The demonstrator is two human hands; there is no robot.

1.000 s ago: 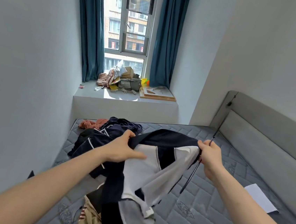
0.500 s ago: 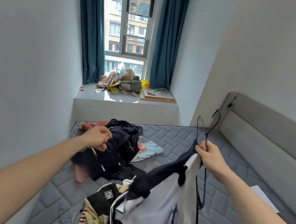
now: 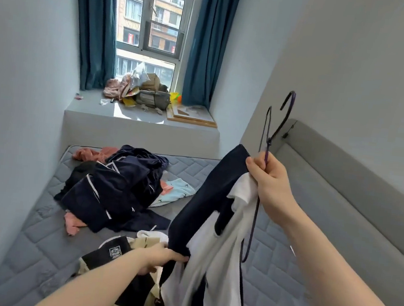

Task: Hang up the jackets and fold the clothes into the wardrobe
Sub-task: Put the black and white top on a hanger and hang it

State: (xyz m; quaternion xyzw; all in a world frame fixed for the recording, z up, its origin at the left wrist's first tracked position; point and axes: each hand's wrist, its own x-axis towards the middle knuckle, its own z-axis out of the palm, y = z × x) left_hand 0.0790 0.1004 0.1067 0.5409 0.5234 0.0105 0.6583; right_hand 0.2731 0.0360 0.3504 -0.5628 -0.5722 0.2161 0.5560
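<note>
Slippage is the main risk here: the right hand [image 3: 271,185], right of centre in the frame, closes its fingers around both the neck of a thin wire hanger [image 3: 266,144] and the top edge of a navy-and-white jacket [image 3: 213,228], so a loosened grip would likely drop either one onto the mattress [image 3: 36,247]. The jacket hangs from that hand toward the lower centre, bunched rather than spread, and its shoulders do not appear seated on the hanger; a tug from below could pull the cloth off the wire or twist the hook. The left hand [image 3: 160,258], at lower centre, grips a lower fold of the jacket, though its fingertips are buried in cloth. A pile [image 3: 115,188] of dark and pink clothes lies left of centre, unfolded. Hidden or unclear: the hanger's lower bar passes behind the jacket, the jacket's hem is cut off at the bottom edge, and no wardrobe appears anywhere in view.
</note>
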